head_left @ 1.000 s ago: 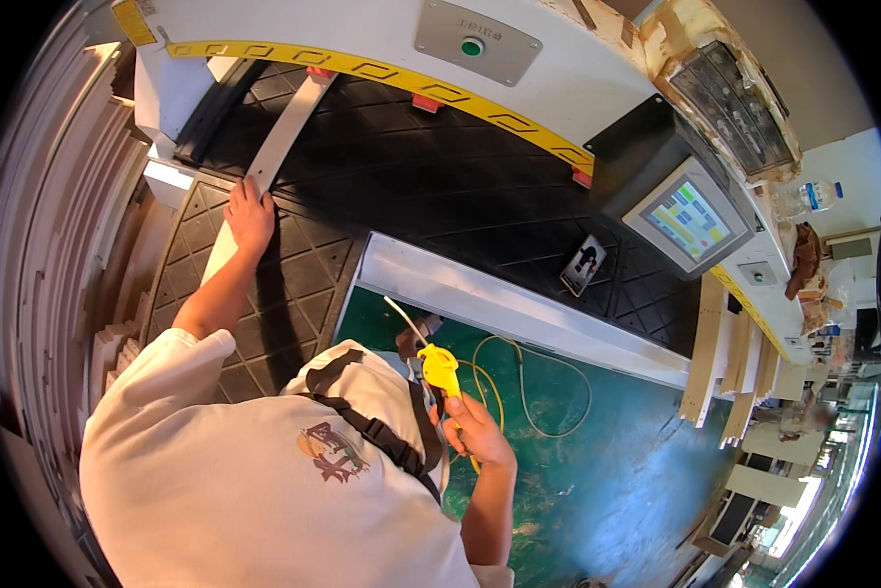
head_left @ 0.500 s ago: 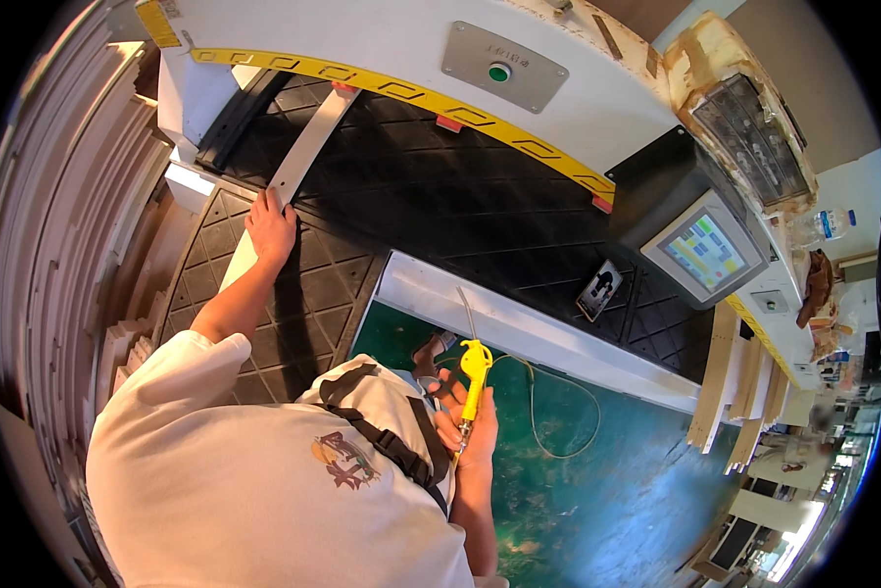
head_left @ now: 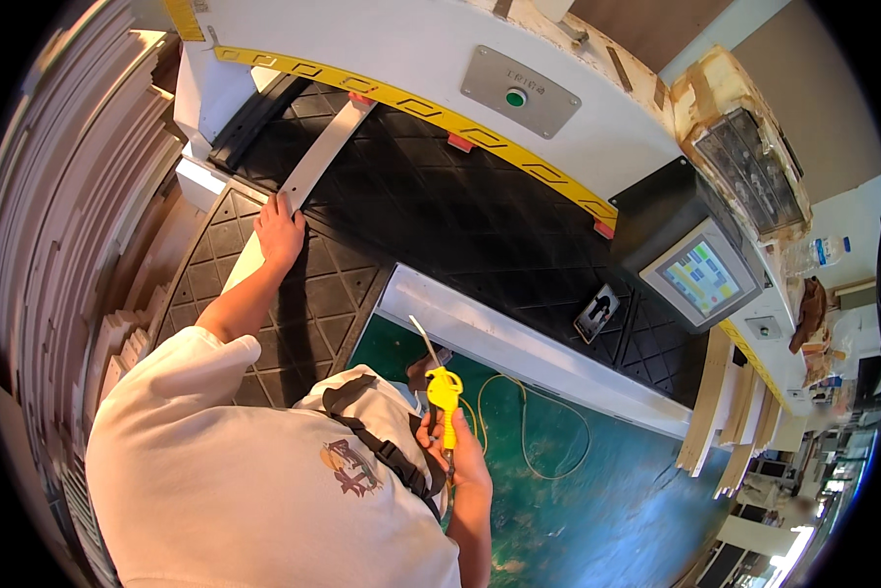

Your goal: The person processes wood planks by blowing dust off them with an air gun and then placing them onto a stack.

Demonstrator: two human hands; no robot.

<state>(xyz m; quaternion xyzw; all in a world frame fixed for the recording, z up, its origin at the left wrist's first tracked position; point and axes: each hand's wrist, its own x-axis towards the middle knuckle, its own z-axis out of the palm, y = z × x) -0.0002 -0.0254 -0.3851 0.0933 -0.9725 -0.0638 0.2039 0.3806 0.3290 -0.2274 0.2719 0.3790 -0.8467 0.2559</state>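
- Pressing the left hand (head_left: pixel 280 238) onto the white strip (head_left: pixel 325 149), with fingers close together and slightly bent; cannot tell of any grip around the edges.
- Can see the strip along the left side of the black bench (head_left: pixel 460 230), from the near left part toward the far edge, by a red block (head_left: pixel 361 99).
- Clasping the yellow air gun (head_left: pixel 444 390) by the handle in the right hand (head_left: pixel 467 456), with fingers curled closed and the nozzle toward the bench's near edge, above the green floor (head_left: pixel 578 529).
- Can see a phone (head_left: pixel 596 313) near the bench's near right corner, below the touchscreen (head_left: pixel 703 272).
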